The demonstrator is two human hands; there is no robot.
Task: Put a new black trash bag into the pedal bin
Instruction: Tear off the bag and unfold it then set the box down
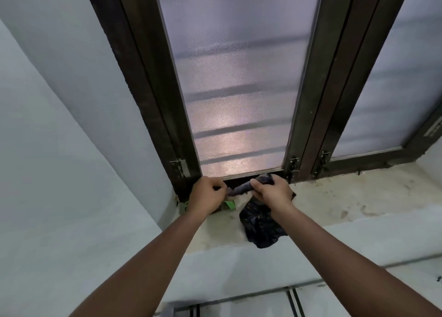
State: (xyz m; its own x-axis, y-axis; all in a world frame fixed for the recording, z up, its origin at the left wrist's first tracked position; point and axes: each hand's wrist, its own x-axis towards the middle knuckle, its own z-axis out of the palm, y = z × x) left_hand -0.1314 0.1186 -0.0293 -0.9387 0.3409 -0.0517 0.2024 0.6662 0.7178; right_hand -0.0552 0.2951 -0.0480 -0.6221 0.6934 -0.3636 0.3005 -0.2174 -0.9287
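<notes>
Both of my hands are raised to a window sill. A rolled black trash bag (241, 187) stretches between them, in front of the window's bottom frame. My left hand (207, 194) pinches its left end. My right hand (271, 192) is closed around its right part. Below my right hand a crumpled bundle of black plastic bags (259, 228) lies on the sill and hangs a little over its front edge. The pedal bin is not in view.
The stained stone sill (346, 197) runs to the right. A dark-framed window with a mesh screen (236, 89) rises above it. Something small and green (230, 204) lies under my left hand. A pale wall (59, 149) closes the left side.
</notes>
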